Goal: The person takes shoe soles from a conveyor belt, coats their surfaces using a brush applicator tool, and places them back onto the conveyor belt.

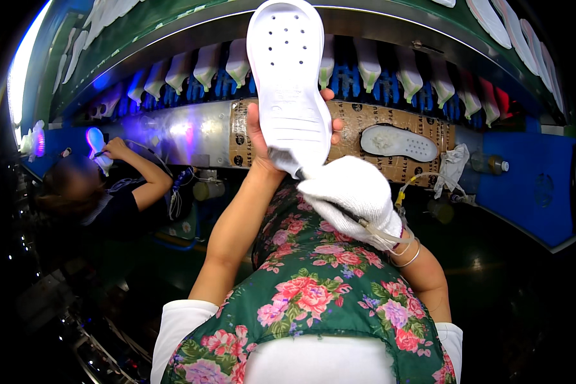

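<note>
A white shoe sole (291, 83) stands upright before me, its small holes at the far end. From beneath, my left hand (262, 150) grips its near half, thumb on the left edge and fingertips on the right. My right hand (355, 195), in a white knit glove, is closed round a slim dark brush-like tool (299, 173) joined to a clear tube (381, 235). The tool's tip meets the sole's near end, where a greyish patch shows. Bristles cannot be made out.
Another white sole (400, 142) with a dark rim lies on brown cardboard (349, 121). A white rag (451, 168) and a clear bottle (491, 164) are at right. Pale shoe-shaped pieces (206, 67) line the rack behind. At left, a co-worker's hand (115, 149) is by a lit sole.
</note>
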`<state>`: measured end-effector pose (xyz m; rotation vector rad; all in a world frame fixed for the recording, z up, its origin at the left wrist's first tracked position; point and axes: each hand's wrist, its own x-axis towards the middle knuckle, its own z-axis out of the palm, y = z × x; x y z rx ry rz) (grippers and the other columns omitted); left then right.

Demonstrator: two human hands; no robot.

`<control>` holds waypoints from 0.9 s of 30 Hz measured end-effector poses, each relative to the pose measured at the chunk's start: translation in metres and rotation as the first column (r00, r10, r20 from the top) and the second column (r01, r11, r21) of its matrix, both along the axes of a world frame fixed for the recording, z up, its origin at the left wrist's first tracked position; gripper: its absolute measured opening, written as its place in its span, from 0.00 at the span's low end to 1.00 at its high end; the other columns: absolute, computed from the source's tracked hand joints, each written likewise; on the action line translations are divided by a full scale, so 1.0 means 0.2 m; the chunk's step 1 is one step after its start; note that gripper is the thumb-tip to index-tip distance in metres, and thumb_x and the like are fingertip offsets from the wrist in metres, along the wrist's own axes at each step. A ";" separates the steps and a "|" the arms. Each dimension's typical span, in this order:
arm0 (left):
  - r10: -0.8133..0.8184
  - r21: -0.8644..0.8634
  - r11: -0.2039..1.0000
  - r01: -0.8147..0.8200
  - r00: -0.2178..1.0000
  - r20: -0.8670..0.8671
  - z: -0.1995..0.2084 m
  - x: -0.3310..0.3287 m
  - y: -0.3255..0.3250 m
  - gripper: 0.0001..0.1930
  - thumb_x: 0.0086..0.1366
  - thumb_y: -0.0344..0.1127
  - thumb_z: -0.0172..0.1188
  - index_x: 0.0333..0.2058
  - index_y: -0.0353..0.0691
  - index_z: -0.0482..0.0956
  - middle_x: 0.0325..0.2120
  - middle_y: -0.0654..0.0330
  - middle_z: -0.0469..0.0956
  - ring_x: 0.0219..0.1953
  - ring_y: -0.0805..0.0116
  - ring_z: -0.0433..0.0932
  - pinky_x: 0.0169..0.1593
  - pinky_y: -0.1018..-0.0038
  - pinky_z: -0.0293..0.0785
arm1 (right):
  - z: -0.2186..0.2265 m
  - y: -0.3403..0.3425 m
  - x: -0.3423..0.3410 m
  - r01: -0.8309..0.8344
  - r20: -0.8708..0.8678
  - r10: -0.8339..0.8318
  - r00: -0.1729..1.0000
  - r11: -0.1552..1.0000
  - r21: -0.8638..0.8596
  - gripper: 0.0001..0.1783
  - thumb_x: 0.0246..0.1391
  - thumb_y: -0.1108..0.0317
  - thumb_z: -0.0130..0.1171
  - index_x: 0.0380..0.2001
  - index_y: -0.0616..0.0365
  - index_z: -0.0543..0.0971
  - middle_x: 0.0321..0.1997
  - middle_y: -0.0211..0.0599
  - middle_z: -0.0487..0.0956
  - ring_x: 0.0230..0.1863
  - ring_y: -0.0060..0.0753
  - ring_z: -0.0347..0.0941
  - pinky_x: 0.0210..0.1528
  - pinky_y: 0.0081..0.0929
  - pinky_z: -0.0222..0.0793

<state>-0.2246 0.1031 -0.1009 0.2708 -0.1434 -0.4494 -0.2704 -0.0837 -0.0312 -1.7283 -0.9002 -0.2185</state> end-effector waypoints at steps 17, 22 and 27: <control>-0.246 -0.080 0.961 0.264 0.952 0.182 -0.01 0.07 0.03 0.56 0.48 0.77 0.64 0.65 0.40 0.65 0.55 0.38 0.69 0.44 0.47 0.74 0.40 0.60 0.74 | 0.02 -0.07 -0.02 0.081 -0.268 -0.055 0.962 0.993 0.086 0.13 0.46 0.75 0.71 0.38 0.59 0.85 0.39 0.39 0.86 0.36 0.38 0.82 0.41 0.30 0.76; -0.298 -0.019 0.952 0.304 0.942 0.157 0.04 0.10 0.03 0.52 0.54 0.75 0.58 0.66 0.40 0.64 0.55 0.37 0.69 0.48 0.47 0.73 0.42 0.57 0.73 | -0.06 -0.04 -0.07 0.009 0.097 -0.007 0.995 1.000 -0.021 0.20 0.42 0.76 0.70 0.43 0.53 0.84 0.42 0.38 0.85 0.38 0.41 0.82 0.39 0.33 0.76; -0.315 -0.019 0.944 0.330 0.917 0.245 0.11 0.11 0.02 0.51 0.53 0.72 0.60 0.67 0.42 0.63 0.55 0.37 0.69 0.42 0.50 0.74 0.40 0.61 0.72 | 0.01 -0.06 -0.09 -0.173 -0.246 0.204 0.947 0.975 0.142 0.14 0.43 0.74 0.71 0.38 0.54 0.85 0.40 0.40 0.85 0.36 0.41 0.81 0.41 0.33 0.76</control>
